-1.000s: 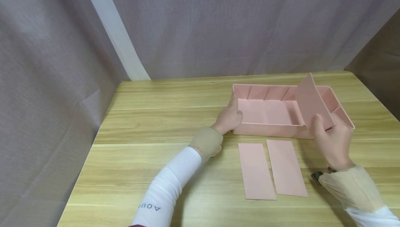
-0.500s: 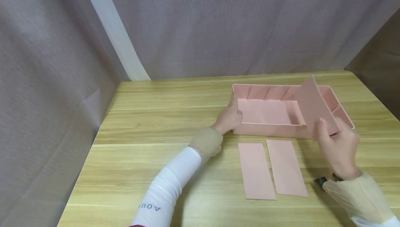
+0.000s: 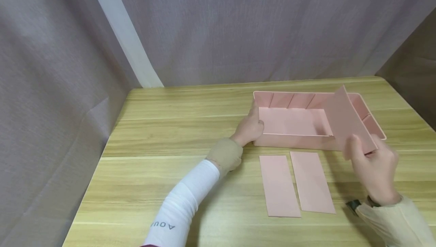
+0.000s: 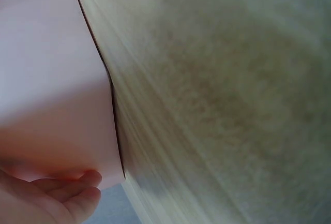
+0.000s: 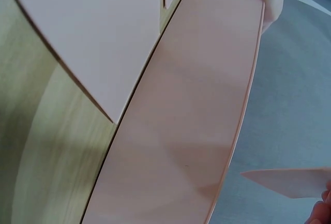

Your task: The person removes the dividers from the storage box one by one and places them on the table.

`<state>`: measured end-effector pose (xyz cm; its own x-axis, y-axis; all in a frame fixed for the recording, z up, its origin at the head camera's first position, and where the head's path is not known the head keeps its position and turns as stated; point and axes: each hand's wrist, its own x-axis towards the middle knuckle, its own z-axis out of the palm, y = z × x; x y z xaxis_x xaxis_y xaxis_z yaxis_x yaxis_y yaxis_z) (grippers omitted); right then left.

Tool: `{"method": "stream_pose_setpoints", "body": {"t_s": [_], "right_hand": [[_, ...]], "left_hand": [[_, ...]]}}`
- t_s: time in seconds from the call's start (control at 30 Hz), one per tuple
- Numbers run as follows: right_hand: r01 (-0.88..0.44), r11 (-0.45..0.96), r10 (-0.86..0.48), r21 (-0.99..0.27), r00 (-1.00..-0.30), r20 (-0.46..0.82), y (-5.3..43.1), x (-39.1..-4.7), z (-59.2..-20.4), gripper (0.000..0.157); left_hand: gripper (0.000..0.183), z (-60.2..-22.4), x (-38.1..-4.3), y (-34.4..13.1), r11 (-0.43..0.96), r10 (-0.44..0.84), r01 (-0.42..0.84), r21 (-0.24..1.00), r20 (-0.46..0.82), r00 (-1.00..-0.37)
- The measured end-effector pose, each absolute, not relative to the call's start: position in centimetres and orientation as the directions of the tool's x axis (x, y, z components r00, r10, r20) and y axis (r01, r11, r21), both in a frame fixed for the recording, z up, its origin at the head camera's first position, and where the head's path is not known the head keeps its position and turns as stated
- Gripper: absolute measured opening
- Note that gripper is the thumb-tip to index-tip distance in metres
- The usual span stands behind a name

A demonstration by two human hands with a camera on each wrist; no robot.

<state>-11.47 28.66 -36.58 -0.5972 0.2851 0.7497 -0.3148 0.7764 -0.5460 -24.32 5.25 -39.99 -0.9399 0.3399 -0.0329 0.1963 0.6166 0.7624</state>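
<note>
Both grip: left hand (image 3: 248, 128) box (image 3: 294, 140), right hand (image 3: 379, 169) panel (image 3: 347, 114); only head view shows interior (image 3: 291, 121).

Wood-grain table (image 3: 190, 111), light-toned with pale streaks, carries set of pink pieces. Open-topped pink box (image 3: 293, 141) sits flat on right half, long sides roughly parallel to far edge. Just in front, two rectangular pieces lie flat: left panel (image 3: 280, 186), right panel (image 3: 312, 182), side by side, narrow gap between.
</note>
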Motion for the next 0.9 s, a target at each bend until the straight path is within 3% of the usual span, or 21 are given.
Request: {"method": "stream_pose_setpoints", "body": {"t_s": [0.9], "right_hand": [[-0.32, 0.784, 0.248, -0.531, -0.624, 0.741, 28.1, -9.1, -36.8, 0.023]], "left_hand": [[0.075, -39.9, -24.4, 5.3, 0.615, 0.338, 0.178, 0.768, -0.053, -0.94]]}}
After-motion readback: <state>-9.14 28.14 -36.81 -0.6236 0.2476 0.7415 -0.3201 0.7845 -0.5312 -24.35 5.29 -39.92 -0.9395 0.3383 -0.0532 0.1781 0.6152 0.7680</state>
